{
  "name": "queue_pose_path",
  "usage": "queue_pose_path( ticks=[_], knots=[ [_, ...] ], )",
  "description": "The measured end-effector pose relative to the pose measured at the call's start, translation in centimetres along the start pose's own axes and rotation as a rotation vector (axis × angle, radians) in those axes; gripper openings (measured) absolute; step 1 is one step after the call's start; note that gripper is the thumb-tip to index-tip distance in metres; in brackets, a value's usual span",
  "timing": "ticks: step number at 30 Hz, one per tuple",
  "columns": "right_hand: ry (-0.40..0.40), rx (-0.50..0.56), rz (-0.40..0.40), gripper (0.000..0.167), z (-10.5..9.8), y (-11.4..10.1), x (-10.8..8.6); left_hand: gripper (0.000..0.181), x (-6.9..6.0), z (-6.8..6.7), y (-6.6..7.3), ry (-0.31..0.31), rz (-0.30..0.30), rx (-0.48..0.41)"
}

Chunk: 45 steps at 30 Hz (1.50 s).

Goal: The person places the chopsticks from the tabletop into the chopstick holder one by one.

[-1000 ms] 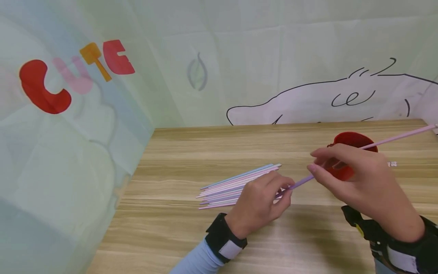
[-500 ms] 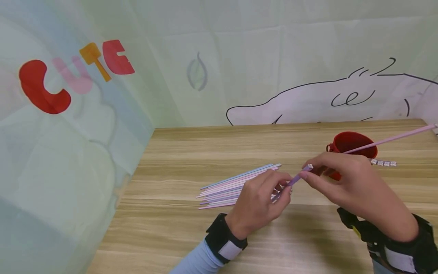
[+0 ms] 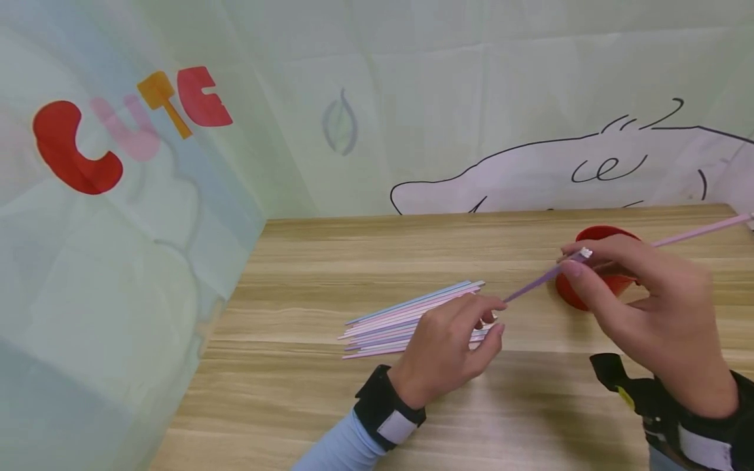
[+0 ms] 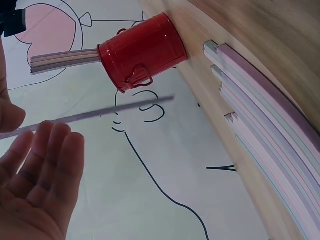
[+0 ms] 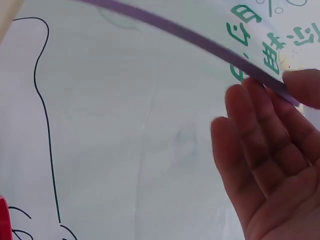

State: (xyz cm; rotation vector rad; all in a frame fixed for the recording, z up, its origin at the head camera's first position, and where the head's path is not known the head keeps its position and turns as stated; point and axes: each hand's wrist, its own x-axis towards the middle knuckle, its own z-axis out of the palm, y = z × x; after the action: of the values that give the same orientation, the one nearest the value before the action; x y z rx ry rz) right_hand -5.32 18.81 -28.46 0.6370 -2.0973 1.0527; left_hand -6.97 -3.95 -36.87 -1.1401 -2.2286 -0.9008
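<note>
In the head view my right hand [image 3: 660,294] pinches a thin purple stick [image 3: 538,281] near its whitish fluted end. The stick slants down to the left, towards my left hand [image 3: 448,347]. Thumb and index finger of my left hand stand apart, with a gap between them. In the left wrist view the stick [image 4: 100,115] runs past my left fingertips [image 4: 72,142]; whether they touch it I cannot tell. The right wrist view shows the stick [image 5: 200,46] between thumb and fingers. Behind the right hand a red bucket [image 3: 568,294] is partly hidden.
Several pastel sticks [image 3: 383,330] lie in a bundle on the wooden table [image 3: 265,392], partly under my left hand. A few sticks [image 4: 65,61] stand in the bucket, and a pink stick [image 3: 701,232] reaches to the right. A printed cloth [image 3: 353,183] hangs behind.
My right hand first slid left along the purple stick, then carried it up and right, over the bucket's front. My left fingers let go of it and parted; the left hand stayed put.
</note>
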Motion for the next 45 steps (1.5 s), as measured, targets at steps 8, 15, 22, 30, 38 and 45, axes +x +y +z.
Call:
queue_pose_path(
  ticks=[8,15,22,30,38,45],
  knots=[
    [0.240,-0.005,0.072,0.024,-0.3,0.2,0.0,0.015,-0.3,0.2,-0.2,-0.083,-0.047,0.059],
    [0.306,-0.179,0.153,0.031,-1.3,0.3,-0.5,0.013,-0.7,0.5,-0.5,-0.173,-0.086,0.123],
    [0.383,-0.170,0.206,0.032,-1.6,0.8,-0.6,0.013,-0.8,0.7,-0.6,-0.217,-0.096,0.151],
    [0.346,-0.297,0.199,0.035,-2.0,0.7,-0.6,0.018,-1.0,0.7,-0.6,-0.288,-0.125,0.220],
    [0.282,-0.317,0.248,0.033,-2.1,0.3,-0.5,0.019,-1.7,1.2,-1.0,-0.413,-0.174,0.380],
    [0.256,-0.275,0.257,0.035,-2.3,0.5,-0.3,0.015,-2.2,1.5,-1.6,-0.492,-0.201,0.465]
  ],
)
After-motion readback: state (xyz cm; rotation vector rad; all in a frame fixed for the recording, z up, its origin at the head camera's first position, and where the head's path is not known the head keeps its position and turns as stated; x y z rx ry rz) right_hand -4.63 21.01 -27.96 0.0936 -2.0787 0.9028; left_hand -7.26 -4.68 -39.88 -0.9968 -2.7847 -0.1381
